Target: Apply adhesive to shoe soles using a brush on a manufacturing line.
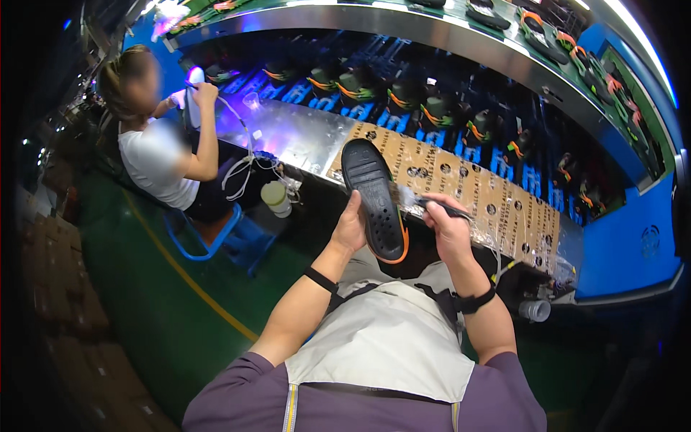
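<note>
A black shoe sole (373, 189) with orange and green at its edge is held up in front of me, small round holes showing near its lower end. My left hand (350, 223) grips it along its left side, thumb pointing up. My right hand (448, 227) is closed round the dark handle of a brush (425, 203). The pale, slightly blurred bristles lie close to the sole's right edge; whether they touch it I cannot tell.
Printed brown cardboard (450, 173) covers the bench ahead. Behind it black shoes (439, 113) line a blue rack, under a conveyor (432, 39) carrying more shoe parts. On the left, a seated co-worker (162, 147) holds a light-coloured piece. A pale container (276, 198) stands by the bench.
</note>
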Demonstrator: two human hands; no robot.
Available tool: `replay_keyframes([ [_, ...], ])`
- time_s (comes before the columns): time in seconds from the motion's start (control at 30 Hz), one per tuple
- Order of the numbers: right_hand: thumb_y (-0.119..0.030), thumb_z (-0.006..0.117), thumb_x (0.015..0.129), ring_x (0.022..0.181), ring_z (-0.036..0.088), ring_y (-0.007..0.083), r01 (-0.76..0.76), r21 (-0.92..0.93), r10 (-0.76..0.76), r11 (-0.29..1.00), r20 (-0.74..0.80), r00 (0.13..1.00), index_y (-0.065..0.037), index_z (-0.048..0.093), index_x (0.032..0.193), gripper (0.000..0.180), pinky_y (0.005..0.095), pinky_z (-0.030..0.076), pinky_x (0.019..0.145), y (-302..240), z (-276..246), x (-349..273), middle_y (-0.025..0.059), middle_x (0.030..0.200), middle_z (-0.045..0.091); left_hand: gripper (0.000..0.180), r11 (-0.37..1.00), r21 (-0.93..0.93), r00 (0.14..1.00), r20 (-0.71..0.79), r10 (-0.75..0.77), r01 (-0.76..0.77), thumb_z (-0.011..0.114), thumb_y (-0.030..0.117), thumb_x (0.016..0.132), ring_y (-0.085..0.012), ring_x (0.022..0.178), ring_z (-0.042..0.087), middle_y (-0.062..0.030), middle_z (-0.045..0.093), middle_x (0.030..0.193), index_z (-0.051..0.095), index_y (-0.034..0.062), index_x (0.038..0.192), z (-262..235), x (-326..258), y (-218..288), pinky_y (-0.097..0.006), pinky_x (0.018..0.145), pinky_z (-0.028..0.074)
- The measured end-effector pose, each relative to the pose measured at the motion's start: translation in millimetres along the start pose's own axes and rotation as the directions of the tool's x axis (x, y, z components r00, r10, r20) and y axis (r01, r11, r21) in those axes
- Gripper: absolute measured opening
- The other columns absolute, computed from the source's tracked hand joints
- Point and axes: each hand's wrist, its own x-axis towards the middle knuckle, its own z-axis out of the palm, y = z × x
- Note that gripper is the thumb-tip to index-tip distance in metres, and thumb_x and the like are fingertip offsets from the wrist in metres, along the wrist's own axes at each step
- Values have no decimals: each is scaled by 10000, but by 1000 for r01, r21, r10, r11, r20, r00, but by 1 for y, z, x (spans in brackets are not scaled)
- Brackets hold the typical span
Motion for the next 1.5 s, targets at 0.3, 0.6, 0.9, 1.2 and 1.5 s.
replay_keyframes([
  [0.3, -127, 679, 974, 765, 605, 62, -88, -101, 91, 991, 26, 996, -16, 735, 1152, 217, 204, 473, 709, -11, 28, 30, 2, 845, 678, 955, 979, -133, 988, -2, -154, 153, 185, 792, 1013, -273, 1363, 553, -139, 578, 1476, 455, 39, 1535, 7, -4, -22, -443, 1172, 427],
  [0.6, -169, 687, 980, 828, 612, 80, 32, -198, -29, 980, 19, 999, -13, 731, 1185, 262, 229, 472, 777, -10, 33, 47, 21, 877, 684, 880, 988, -74, 989, -50, -136, 132, 112, 714, 1059, -260, 1427, 496, -104, 533, 1540, 452, 70, 1552, 10, 10, -23, -425, 1218, 370],
  [0.9, -123, 695, 986, 829, 621, 75, 95, -161, -98, 982, -9, 995, 3, 725, 1186, 238, 217, 487, 771, 4, 41, 56, 13, 901, 683, 804, 986, -69, 985, -78, -156, 151, 141, 655, 1091, -249, 1452, 470, -102, 492, 1576, 409, 72, 1577, 15, 13, -23, -422, 1231, 354],
  [1.2, -133, 723, 925, 797, 651, 128, 152, -547, -98, 823, 127, 987, -31, 752, 1125, 226, 282, 512, 743, -14, 33, 32, 62, 881, 720, 744, 998, 61, 994, -104, -22, 28, 152, 599, 1113, -265, 1375, 540, -127, 570, 1480, 476, 60, 1510, 12, 30, -11, -425, 1188, 406],
  [1.5, -114, 734, 923, 828, 649, 100, 143, -560, -13, 816, 229, 973, -17, 759, 1098, 202, 273, 526, 754, -58, 10, 28, 40, 880, 732, 807, 997, 53, 999, -18, -50, 51, 138, 672, 1086, -258, 1273, 603, -116, 634, 1373, 506, 69, 1476, 20, 33, 8, -432, 1118, 475],
])
